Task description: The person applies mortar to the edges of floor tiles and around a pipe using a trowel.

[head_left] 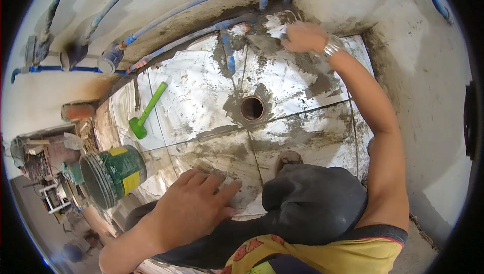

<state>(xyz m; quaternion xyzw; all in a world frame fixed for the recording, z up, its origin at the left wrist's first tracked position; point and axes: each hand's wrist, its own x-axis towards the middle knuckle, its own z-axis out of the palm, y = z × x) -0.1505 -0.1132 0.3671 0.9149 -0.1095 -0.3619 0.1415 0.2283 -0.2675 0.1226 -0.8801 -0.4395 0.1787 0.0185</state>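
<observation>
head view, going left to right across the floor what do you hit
green bucket → green mallet → left hand → round drain hole → right hand with a trowel, its blade hard to make out

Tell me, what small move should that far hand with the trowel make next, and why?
Probably a short stroke of the trowel in the right hand back along the far tile edge. Wet grey mortar lies heaped and smeared there by the blue pipe, uneven on the tiles. The left hand is spread flat on a near tile, seemingly bracing the reach.
</observation>
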